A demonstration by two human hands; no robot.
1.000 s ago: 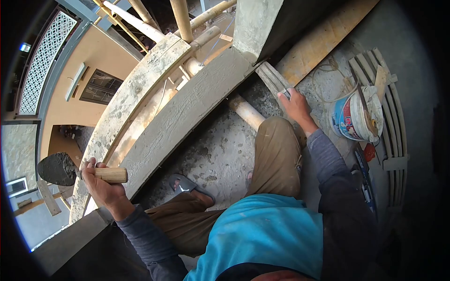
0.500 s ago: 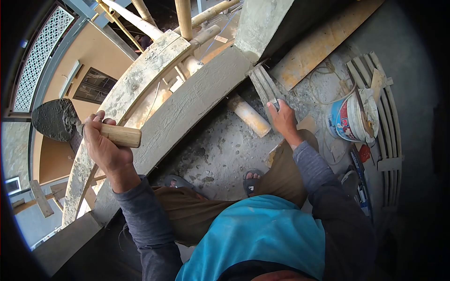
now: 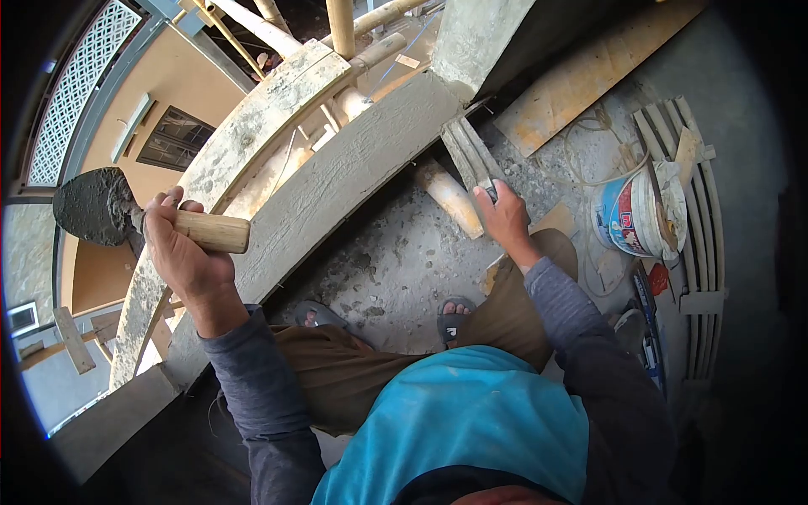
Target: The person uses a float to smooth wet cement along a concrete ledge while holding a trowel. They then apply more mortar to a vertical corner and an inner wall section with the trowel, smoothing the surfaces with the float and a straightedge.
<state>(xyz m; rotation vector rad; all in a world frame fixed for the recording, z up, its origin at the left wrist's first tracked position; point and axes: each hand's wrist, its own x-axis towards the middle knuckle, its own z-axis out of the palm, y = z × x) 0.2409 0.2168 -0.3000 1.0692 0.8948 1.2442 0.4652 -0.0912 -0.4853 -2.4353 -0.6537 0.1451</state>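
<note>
A person in a turquoise shirt and brown trousers works at a raw concrete ledge that runs slantwise before them, its top coated in wet-looking grey mortar. The left hand is closed round the wooden handle of a trowel, raised above the ledge's left part. The blade points outward to the left, with a dark mound of mortar on it. The right hand grips a ribbed grey bar near its close end, fingers wrapped about a dark part. The bar's far end reaches the ledge's inner edge, just below a grey column; I cannot tell whether it touches.

Below the bar, a pale, stained pole slants out from under the ledge, over a mortar-spattered floor. The person's sandalled feet are set apart there. To the person's right stands a blue, red and white bucket, crusted pale along its side, and beyond it lies a rack of long grey strips. A stained plywood sheet lies past the column's foot.

Outside the ledge curves a mortar-splashed plank, with bamboo poles at its far end. Across the gap is an orange-tan wall with a dark barred window.
</note>
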